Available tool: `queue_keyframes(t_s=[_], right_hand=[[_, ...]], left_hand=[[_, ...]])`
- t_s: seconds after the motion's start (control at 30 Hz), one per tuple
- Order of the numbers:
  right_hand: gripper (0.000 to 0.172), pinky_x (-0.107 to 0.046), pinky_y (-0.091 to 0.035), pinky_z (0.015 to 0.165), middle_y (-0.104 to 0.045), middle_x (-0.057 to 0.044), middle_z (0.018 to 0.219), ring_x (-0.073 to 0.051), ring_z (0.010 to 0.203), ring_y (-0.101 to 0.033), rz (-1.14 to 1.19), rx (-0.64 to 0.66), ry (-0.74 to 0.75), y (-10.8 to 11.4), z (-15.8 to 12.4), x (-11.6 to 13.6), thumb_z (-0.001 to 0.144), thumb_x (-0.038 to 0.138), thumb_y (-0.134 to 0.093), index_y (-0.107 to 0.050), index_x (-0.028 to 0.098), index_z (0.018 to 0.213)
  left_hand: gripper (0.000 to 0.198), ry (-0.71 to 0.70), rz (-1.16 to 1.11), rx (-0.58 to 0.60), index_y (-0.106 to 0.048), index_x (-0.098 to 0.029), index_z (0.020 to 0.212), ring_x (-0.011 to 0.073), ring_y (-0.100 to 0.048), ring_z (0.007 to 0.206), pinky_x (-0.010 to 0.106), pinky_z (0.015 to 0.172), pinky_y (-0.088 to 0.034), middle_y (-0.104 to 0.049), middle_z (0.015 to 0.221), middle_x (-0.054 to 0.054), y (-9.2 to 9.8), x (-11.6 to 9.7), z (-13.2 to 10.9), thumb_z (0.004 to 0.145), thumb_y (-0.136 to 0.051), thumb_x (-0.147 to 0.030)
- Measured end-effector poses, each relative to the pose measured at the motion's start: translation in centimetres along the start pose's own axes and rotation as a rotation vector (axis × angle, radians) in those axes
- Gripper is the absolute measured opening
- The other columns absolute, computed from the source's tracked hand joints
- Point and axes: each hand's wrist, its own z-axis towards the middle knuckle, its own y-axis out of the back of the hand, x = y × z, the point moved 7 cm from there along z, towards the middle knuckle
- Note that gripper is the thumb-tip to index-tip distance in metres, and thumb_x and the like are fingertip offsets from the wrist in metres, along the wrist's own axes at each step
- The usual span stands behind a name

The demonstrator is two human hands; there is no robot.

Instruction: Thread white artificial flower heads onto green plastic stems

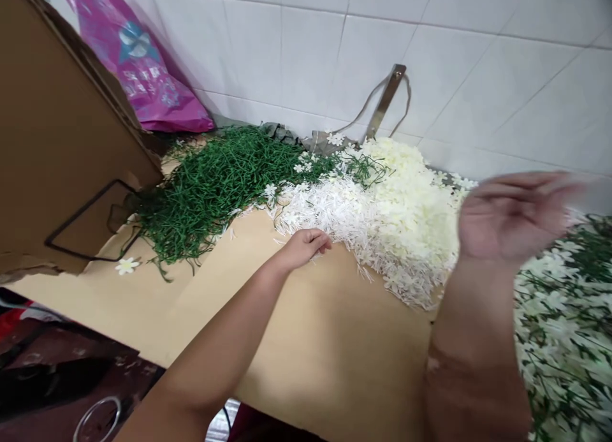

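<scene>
My left hand (306,245) reaches forward over the cardboard sheet (325,346), fingers curled down at the near edge of a heap of thin white plastic pieces (329,212). Whether it pinches a piece is hidden. My right hand (514,215) is raised at the right, blurred by motion, its fingers apart and nothing visible in it. Behind the white pieces lies a pile of cream flower petals (406,199). A tangle of green plastic stems (215,180) spreads at the left. Finished green sprigs with white flowers (564,314) are heaped at the right.
A brown cardboard box (62,129) stands at the left. A pink plastic bag (138,66) leans on the white tiled wall (430,53). A metal bracket (385,101) rises behind the piles. One loose white flower (127,265) lies by the stems.
</scene>
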Motion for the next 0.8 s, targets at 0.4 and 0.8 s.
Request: queue_keyframes(t_s=[0.4,0.8], right_hand=[[0.02,-0.054,-0.043,0.094,-0.065,-0.022,0.108,-0.037,0.113,-0.054,-0.717,0.138,-0.207,-14.8,11.5,-7.8,0.08,0.017,-0.066,-0.07,0.008,0.098],[0.017,-0.037,-0.045,0.076,-0.069,-0.007,0.078,-0.021,0.074,-0.059,-0.48,-0.067,-0.116,-10.1,8.2,-4.9,0.082,0.016,-0.056,-0.07,0.016,0.072]], left_hand=[[0.036,-0.008,0.15,-0.005,-0.063,-0.014,0.071,0.0111,-0.049,0.061,0.024,0.06,-0.037,-0.056,0.063,0.0,0.0,-0.4,0.1,0.082,-0.054,-0.047],[0.043,0.001,-0.186,-0.066,-0.068,-0.013,0.077,0.0066,-0.043,0.052,0.021,0.05,-0.031,-0.054,0.059,-0.002,0.7,0.0,0.5,0.07,-0.07,-0.055]])
